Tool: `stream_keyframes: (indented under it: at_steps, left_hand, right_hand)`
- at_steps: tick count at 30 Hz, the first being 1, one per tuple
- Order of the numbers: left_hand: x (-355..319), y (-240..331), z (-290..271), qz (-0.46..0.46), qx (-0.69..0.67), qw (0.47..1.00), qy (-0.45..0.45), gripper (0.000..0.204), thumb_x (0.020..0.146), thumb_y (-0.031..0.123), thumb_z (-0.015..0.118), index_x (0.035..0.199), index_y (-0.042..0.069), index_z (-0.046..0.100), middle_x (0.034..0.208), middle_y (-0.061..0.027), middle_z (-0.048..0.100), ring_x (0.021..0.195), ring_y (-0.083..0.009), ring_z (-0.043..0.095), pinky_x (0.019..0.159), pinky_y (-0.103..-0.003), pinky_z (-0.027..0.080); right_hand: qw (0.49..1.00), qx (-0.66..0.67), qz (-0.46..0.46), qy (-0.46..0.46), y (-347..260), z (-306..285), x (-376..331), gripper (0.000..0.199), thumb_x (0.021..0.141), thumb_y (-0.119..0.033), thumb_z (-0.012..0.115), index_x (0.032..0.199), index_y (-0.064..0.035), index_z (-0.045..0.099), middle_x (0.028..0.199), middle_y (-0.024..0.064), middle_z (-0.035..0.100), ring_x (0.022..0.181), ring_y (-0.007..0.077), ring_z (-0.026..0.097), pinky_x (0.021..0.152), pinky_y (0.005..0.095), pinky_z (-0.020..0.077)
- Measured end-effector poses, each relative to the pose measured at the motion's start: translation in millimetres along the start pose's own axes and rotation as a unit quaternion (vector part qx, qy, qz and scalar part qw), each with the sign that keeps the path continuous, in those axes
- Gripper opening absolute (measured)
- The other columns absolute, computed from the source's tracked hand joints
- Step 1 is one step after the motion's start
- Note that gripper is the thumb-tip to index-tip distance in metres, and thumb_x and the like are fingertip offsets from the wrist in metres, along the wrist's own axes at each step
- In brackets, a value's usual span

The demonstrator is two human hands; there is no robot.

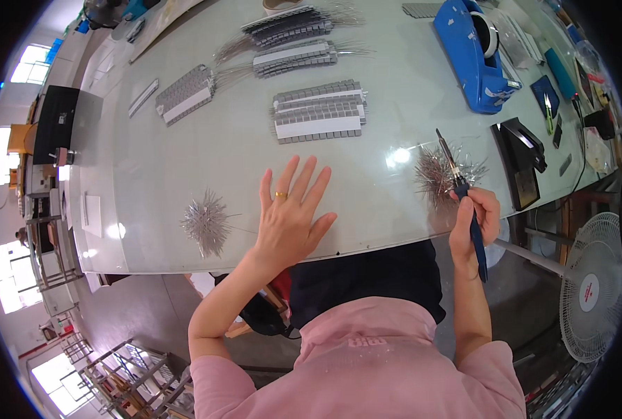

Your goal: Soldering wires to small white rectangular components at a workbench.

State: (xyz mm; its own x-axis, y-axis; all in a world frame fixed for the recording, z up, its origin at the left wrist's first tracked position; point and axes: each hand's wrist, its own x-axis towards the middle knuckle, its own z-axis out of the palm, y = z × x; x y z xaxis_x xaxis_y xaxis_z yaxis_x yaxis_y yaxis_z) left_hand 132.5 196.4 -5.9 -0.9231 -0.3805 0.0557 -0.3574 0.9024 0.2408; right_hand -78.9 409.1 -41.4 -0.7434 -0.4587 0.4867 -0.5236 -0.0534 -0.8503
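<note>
1. Blue-handled metal tweezers sit clenched in my right hand, tips over a heap of thin silver pins near the pale table's front edge.
2. My left hand lies flat, fingers spread, holding nothing.

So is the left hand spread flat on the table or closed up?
Spread flat. The left hand lies palm down on the glossy table with all fingers fanned apart, holding nothing.

Pale glossy table: grey component strips mid-top; blue tape dispenser to their right; silvery pin piles lower left & right of strips.
</note>
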Motion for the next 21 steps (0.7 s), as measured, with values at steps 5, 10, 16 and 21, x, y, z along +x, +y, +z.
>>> stream_keyframes:
  at_steps: [5, 10, 16, 21]
  left_hand:
    - [31.3, -13.5, 2.1, -0.047, 0.062, 0.996, 0.048, 0.061, 0.092, 0.035, 0.053, 0.145, 0.008, 0.039, 0.155, -0.0176, 0.023, 0.143, -0.0378, 0.015, 0.113, -0.058, 0.007]
    - [13.8, 6.0, 1.2, -0.024, 0.038, 0.999, 0.016, 0.063, 0.090, 0.037, 0.056, 0.143, 0.007, 0.041, 0.154, -0.0174, 0.026, 0.143, -0.0379, 0.018, 0.113, -0.058, 0.009]
    - [-23.0, 41.9, -30.0, -0.013, 0.041, 0.999, -0.012, 0.067, 0.083, 0.036, 0.067, 0.139, 0.005, 0.046, 0.150, -0.0195, 0.034, 0.140, -0.0374, 0.027, 0.111, -0.056, 0.021]
    - [16.6, 53.9, -127.4, 0.152, -0.311, 0.905, 0.247, 0.085, 0.077, 0.044, 0.075, 0.144, 0.005, 0.038, 0.153, -0.0162, 0.030, 0.143, -0.0378, 0.024, 0.115, -0.047, 0.021]
  right_hand:
    - [1.000, -0.013, -0.016, -0.015, 5.1, -4.6, 1.6, 0.012, 0.091, 0.001, 0.057, 0.102, 0.0034, 0.054, 0.097, 0.0131, 0.057, 0.081, 0.0192, 0.064, 0.079, 0.0281, 0.0518]
    - [0.999, 0.024, 0.039, 0.027, 3.0, -7.0, 0.3, 0.012, 0.092, 0.001, 0.057, 0.103, 0.0022, 0.053, 0.096, 0.0107, 0.057, 0.081, 0.0169, 0.064, 0.077, 0.0260, 0.0511]
    - [0.996, 0.062, 0.060, 0.022, -0.2, 3.1, 6.7, 0.009, 0.090, 0.003, 0.057, 0.099, 0.0013, 0.055, 0.089, 0.0083, 0.062, 0.078, 0.0116, 0.063, 0.068, 0.0212, 0.0477]
    - [0.995, 0.070, 0.034, 0.065, 6.0, -3.8, 6.0, 0.011, 0.091, -0.005, 0.061, 0.100, -0.0008, 0.056, 0.090, 0.0088, 0.065, 0.077, 0.0091, 0.064, 0.064, 0.0186, 0.0447]
